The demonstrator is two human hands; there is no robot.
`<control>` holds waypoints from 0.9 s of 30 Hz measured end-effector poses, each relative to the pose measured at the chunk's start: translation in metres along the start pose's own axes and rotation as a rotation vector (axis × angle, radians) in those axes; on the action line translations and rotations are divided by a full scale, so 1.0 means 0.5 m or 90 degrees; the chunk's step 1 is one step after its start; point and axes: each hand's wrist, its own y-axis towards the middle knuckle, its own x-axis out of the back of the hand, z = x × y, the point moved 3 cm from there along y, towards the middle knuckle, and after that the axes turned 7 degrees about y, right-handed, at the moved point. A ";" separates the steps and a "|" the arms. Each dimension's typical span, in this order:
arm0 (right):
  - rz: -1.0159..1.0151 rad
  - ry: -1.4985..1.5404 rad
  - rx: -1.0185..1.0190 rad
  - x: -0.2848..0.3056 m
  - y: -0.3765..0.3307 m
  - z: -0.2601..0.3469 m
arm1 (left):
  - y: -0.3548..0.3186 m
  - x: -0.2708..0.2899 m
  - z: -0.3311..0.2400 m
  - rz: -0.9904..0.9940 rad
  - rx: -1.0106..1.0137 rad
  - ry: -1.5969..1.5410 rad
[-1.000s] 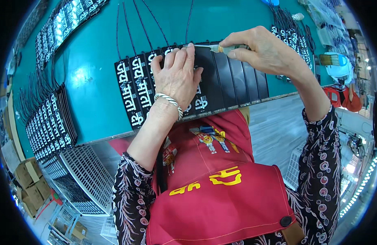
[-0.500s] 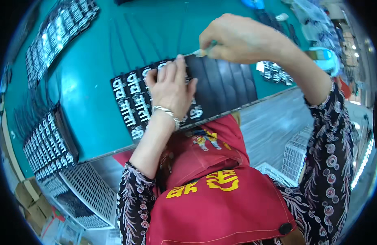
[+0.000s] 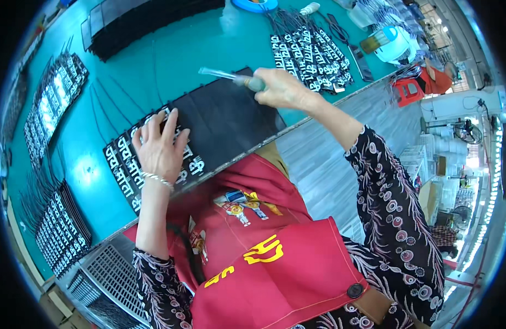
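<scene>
My left hand (image 3: pixel 161 152) lies on a row of black strips with white lettering (image 3: pixel 121 170), its fingers spread and pressing down on them. Thin black cords run from the strips' far ends. Right of that hand, plain black strips (image 3: pixel 225 112) lie side by side up to the table edge. My right hand (image 3: pixel 283 89) is closed around a slim hand tool (image 3: pixel 252 83) with a greenish handle and a pale, narrow shaft. The tool's tip points left, above the far edge of the plain strips. Its exact kind is unclear.
On the green table (image 3: pixel 121 82) lie a black stack (image 3: pixel 149 27) at the back, a pile of lettered strips (image 3: pixel 310 57) at the right, and more bundles (image 3: pixel 55 104) at the left. A blue ring (image 3: pixel 256 4) is at the far edge. White crates (image 3: pixel 113 274) stand below.
My right hand has lifted the tool away from the strips' far edge, and its shaft now shows fully. My left hand stays on the lettered strips. The whole view has turned and shifted.
</scene>
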 end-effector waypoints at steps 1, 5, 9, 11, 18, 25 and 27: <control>-0.037 -0.001 -0.025 0.028 0.012 -0.052 | -0.002 0.001 -0.008 0.005 0.004 0.009; -0.167 -0.037 -0.115 0.132 0.054 -0.261 | 0.025 0.006 -0.077 0.041 0.004 0.062; -0.200 -0.074 -0.091 0.130 0.109 -0.362 | 0.044 -0.023 -0.114 0.070 0.042 -0.045; -0.194 -0.129 -0.053 0.143 0.122 -0.365 | 0.059 -0.031 -0.146 0.062 0.043 -0.033; -0.137 -0.006 -0.088 0.123 0.162 -0.310 | 0.069 -0.045 -0.120 0.075 0.046 0.032; -0.140 0.083 0.000 0.112 0.094 -0.284 | 0.024 -0.045 -0.131 0.063 0.057 0.036; -0.211 0.071 -0.032 0.149 0.071 -0.306 | 0.034 -0.036 -0.141 0.069 0.046 0.041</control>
